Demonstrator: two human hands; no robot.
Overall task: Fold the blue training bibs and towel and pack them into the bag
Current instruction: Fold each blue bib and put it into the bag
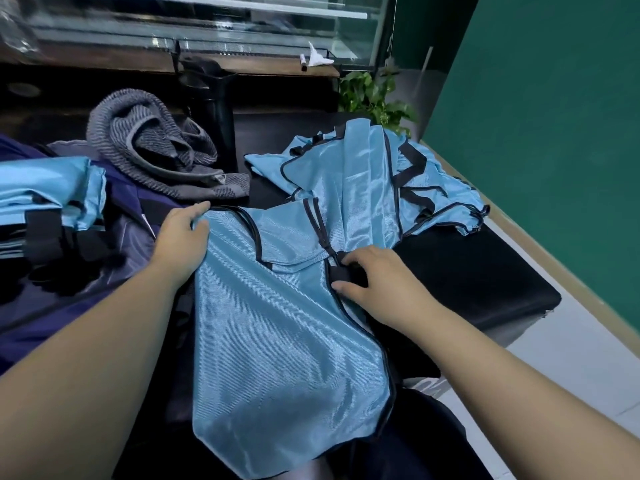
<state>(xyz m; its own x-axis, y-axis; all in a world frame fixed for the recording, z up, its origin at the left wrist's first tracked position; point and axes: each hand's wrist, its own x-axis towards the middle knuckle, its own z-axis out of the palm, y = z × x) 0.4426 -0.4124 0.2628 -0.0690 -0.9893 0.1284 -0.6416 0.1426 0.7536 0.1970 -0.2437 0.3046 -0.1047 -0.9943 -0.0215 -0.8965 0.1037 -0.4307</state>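
a dark table [467,271] runs beside a green wall. i have one blue bib [284,327] spread near me: my left hand [183,237] pinches its left shoulder corner, my right hand [374,275] has fingers curled on the black strap at its right edge. more bibs [367,174] wait far right, a folded stack [52,188] rests on the bag [114,237] left, and the grey towel [156,147] lies far left. i judge folding is just starting; next, bring one side across evenly.

both hands [183,237] [372,278] gripping blue bib [284,334], grey towel [162,150] behind

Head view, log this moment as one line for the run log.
step: folding bib | left hand: grips its left edge | right hand: on black strap | towel: unfolded | spare bibs: unfolded
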